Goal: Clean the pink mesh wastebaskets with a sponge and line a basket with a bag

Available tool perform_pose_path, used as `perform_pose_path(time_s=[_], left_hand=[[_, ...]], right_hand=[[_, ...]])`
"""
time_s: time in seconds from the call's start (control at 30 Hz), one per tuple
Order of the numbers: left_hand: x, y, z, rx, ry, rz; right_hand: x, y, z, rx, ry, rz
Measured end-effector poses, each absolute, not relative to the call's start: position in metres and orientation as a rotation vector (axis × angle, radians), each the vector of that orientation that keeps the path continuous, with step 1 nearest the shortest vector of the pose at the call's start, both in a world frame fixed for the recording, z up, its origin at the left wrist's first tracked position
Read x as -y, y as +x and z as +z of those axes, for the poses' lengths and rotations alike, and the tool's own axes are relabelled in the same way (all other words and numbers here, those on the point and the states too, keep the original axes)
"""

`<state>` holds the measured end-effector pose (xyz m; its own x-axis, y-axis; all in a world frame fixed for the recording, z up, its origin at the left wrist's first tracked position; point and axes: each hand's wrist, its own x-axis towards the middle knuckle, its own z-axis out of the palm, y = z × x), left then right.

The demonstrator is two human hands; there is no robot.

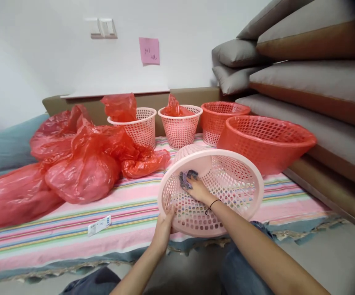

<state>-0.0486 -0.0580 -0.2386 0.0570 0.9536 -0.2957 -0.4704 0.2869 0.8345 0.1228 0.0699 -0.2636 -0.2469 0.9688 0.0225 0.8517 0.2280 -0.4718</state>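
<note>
A pink perforated plastic basket [210, 153] lies tipped on its side, its mouth facing me, at the front of the striped cloth. My left hand [164, 227] is closed round its rim at the lower left, thumb on the inside. Reaching into the basket, my right hand [197, 189] presses a dark grey-purple cloth [184, 180] against the inner left wall. A dark band circles the right wrist. The fingers of my right hand are partly hidden by the cloth.
Two pink baskets [179, 133] with red bags in them and two red-covered baskets [266, 143] stand behind. Filled red plastic bags [82, 172] spread across the left. A white label [99, 225] lies on the striped cloth [128, 211]. Grey-brown cushions [312, 82] are stacked right.
</note>
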Motion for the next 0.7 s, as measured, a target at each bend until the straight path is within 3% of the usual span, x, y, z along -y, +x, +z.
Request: perform_pose_path(time_s=[0.2,0.57,0.7], left_hand=[[0.058,-0.041,-0.239,-1.012,0.590,1.149],[0.050,-0.051,-0.230,-1.044,0.515,1.221],[0.052,-0.051,-0.224,-1.071,0.512,1.247]], right_hand=[[-0.072,0.128,-0.254,2.080,-1.622,0.906],[-0.022,0.158,-0.182,2.203,-0.818,1.816],[-0.015,0.163,-0.177,1.878,-0.954,1.842]])
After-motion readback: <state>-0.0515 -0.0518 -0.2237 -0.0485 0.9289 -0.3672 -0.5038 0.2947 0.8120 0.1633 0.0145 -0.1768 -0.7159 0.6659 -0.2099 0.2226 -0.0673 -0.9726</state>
